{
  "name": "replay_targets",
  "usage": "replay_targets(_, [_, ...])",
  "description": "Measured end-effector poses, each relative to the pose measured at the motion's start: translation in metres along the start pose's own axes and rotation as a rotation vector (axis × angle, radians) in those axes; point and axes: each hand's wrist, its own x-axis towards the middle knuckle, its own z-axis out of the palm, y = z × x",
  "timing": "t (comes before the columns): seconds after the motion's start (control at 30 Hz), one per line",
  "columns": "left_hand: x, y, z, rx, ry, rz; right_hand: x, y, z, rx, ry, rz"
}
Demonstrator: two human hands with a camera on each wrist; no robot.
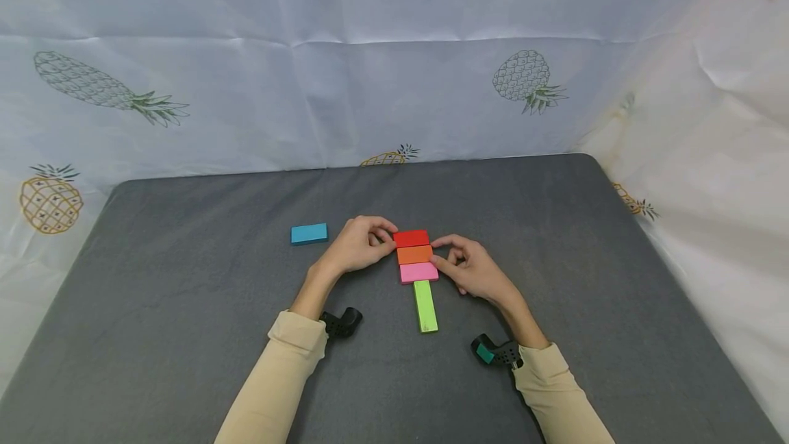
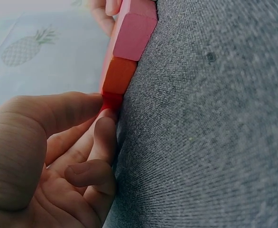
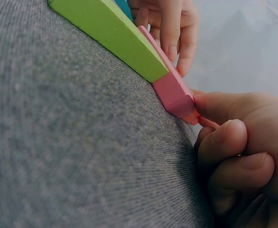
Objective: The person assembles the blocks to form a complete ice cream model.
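Observation:
Red [image 1: 411, 238], orange [image 1: 415, 255] and pink [image 1: 418, 273] wooden blocks lie flat in a stacked row, long sides together. A lime-green block [image 1: 426, 307] runs from the pink one toward the near side, like a stem. My left hand [image 1: 357, 244] pinches the left end of the red block between thumb and index finger; its other fingers curl below in the left wrist view. At the opposite side, my right hand [image 1: 471, 267] touches the right ends, index fingertip by the red-orange join and thumb [image 3: 219, 105] at the orange block, near the pink corner.
A blue block [image 1: 309, 233] lies apart, left of my left hand. All the blocks are on a dark grey cloth-covered table [image 1: 185, 307]. A white curtain with pineapple prints [image 1: 431, 101] hangs behind it. Black wrist devices [image 1: 342, 323] sit at both cuffs.

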Motion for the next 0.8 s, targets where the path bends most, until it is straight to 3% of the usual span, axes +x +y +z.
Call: replay_targets(0.8, [0.002, 0.0014, 0.0021, 0.008, -0.002, -0.013, -0.0001, -0.0009, 0.0004, 0.013, -0.012, 0.008])
